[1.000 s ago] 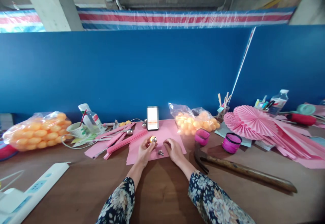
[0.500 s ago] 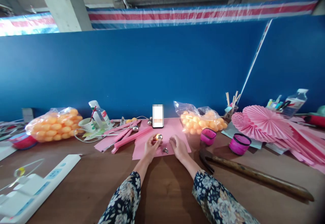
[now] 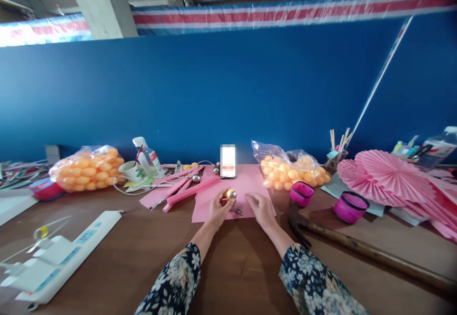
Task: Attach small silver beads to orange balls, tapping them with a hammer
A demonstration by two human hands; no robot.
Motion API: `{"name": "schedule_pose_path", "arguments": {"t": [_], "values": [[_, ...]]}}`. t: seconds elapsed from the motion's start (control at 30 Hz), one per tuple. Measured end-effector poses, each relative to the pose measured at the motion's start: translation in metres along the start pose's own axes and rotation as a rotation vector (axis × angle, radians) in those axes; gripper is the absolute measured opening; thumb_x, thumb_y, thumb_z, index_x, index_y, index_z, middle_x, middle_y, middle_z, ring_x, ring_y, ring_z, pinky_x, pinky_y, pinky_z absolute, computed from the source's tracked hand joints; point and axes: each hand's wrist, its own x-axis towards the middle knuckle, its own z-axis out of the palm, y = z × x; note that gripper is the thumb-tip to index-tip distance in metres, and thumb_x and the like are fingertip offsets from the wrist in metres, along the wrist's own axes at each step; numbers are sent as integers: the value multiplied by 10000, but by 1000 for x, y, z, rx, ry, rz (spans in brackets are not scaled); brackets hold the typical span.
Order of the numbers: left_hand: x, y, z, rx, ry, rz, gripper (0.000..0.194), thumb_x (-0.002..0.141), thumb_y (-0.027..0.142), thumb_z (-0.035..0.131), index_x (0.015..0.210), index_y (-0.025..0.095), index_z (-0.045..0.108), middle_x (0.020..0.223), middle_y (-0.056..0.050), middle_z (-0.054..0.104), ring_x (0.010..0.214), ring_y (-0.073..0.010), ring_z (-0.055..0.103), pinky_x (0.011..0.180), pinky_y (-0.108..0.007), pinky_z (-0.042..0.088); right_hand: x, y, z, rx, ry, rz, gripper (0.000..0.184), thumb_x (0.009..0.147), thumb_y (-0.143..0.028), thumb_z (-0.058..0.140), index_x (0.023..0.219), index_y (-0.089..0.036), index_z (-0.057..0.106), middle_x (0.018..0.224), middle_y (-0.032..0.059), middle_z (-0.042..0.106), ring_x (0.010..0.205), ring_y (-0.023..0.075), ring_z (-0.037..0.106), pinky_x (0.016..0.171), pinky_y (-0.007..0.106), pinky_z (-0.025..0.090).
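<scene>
My left hand (image 3: 218,211) is closed on a small ball (image 3: 231,194), orange on one side with a shiny silver part facing right. It holds this ball just above a pink paper sheet (image 3: 246,181). My right hand (image 3: 263,210) hovers over the sheet's right part, fingers loosely bent and apart, nothing visible in them. Between the hands lie a few small silver pieces (image 3: 239,211), too small to name. A phone (image 3: 228,161) with a blurred bright screen stands at the sheet's back edge, with silver balls (image 3: 216,168) beside it.
Bags of orange balls (image 3: 89,169) (image 3: 293,169) stand left and right. A hammer (image 3: 371,248) lies at right near two magenta rings (image 3: 351,207). Pink paper fans (image 3: 389,174) are beyond. Left are folded pink strips (image 3: 193,193), a bottle (image 3: 147,157), and a power strip (image 3: 76,253).
The view has turned slightly left, so everything sits further right. The ball in my left hand now shows its silver side more to the right. My right fingers have shifted a little.
</scene>
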Motion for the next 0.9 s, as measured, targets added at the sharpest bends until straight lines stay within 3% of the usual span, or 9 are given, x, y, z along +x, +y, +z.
{"name": "schedule_pose_path", "arguments": {"t": [0.1, 0.23, 0.43, 0.63, 0.9], "values": [[0, -3, 0, -5, -29, 14, 549, 614, 289, 705, 1110, 153, 512, 937, -64, 618, 772, -150, 624, 760, -308, 507, 2, 0, 0, 23, 29, 15, 235, 786, -328, 495, 881, -171, 642, 917, 83, 669, 858, 206, 605, 768, 303, 449], [0, -3, 1, -13, -41, -41, 552, 627, 303, 693, 1122, 162, 495, 935, -63, 620, 771, -158, 622, 721, -307, 522, 4, 3, 5, 129, 17, 41, 245, 792, -356, 486, 852, -168, 631, 871, 76, 664, 820, 195, 605, 732, 296, 465], [-1, 1, 4, -4, -88, -93, 487, 654, 371, 661, 1059, 135, 527, 873, -68, 635, 679, -170, 622, 656, -326, 537, 4, 1, 15, 430, -43, 227, 244, 740, -396, 564, 815, -165, 587, 752, 33, 612, 687, 148, 558, 625, 249, 461], [1, -2, 2, 57, -104, -63, 480, 699, 381, 618, 1105, 142, 527, 857, -70, 650, 687, -186, 623, 617, -305, 531, 1, -7, 14, 654, -104, 341, 217, 732, -393, 584, 806, -196, 533, 705, -9, 541, 623, 118, 518, 569, 223, 454], [1, 1, 1, 141, -79, -7, 455, 695, 357, 625, 1096, 148, 569, 948, -76, 658, 802, -201, 612, 721, -307, 502, -1, -8, 16, 763, -195, 387, 236, 711, -406, 615, 768, -195, 524, 698, -18, 567, 640, 126, 548, 612, 249, 471]]}}
